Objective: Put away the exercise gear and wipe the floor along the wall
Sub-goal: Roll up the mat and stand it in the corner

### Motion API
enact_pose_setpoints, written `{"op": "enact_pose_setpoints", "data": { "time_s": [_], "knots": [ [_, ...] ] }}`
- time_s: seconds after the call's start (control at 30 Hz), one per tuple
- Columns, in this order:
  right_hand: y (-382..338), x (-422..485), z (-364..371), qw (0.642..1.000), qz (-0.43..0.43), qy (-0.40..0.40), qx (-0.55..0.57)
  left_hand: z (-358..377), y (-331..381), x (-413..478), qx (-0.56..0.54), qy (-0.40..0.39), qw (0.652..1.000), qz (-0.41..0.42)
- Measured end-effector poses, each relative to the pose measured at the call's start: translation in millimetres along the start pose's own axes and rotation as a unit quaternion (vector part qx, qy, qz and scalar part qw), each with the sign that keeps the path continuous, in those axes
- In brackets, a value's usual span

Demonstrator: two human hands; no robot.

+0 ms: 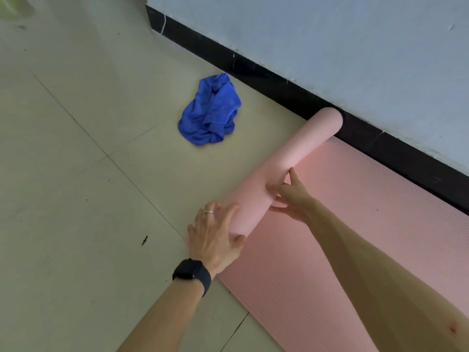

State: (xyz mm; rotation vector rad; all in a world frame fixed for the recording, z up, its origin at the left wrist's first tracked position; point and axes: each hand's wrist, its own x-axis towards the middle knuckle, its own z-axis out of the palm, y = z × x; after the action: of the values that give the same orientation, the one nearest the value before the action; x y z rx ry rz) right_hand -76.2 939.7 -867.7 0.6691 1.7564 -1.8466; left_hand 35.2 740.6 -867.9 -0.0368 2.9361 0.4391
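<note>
Head view: pink mat (304,146) half rolled on the floor, far end touching the black baseboard (279,85). Left hand (215,237) and right hand (291,196) press the roll — fingers splayed apart, flat. Crumpled blue cloth (210,110) lies nearby, apart.

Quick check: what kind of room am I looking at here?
Likely an indoor workout corner in a home or studio: a pink mat partly rolled on pale floor tiles, beside a wall with black skirting, and a blue cloth crumpled nearby.
</note>
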Motion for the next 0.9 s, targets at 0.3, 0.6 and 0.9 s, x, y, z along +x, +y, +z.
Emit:
{"op": "enact_pose_setpoints", "data": {
  "time_s": [0.3, 0.6, 0.9],
  "knots": [
    [6.6, -19.9, 11.5, 0.959, -0.042, 0.18, -0.215, 8.0, 26.5, -14.6, 0.148, 0.019, 0.989, 0.022],
    [38.2, -41.3, -6.8, 0.937, -0.05, 0.222, -0.264, 43.7, 44.8, -52.0, 0.171, 0.048, 0.98, 0.089],
    [71.6, -58.6, -43.9, 0.984, 0.01, 0.178, -0.013, 12.2, 46.6, -8.1, -0.065, -0.141, 0.988, -0.025]
  ]
}}
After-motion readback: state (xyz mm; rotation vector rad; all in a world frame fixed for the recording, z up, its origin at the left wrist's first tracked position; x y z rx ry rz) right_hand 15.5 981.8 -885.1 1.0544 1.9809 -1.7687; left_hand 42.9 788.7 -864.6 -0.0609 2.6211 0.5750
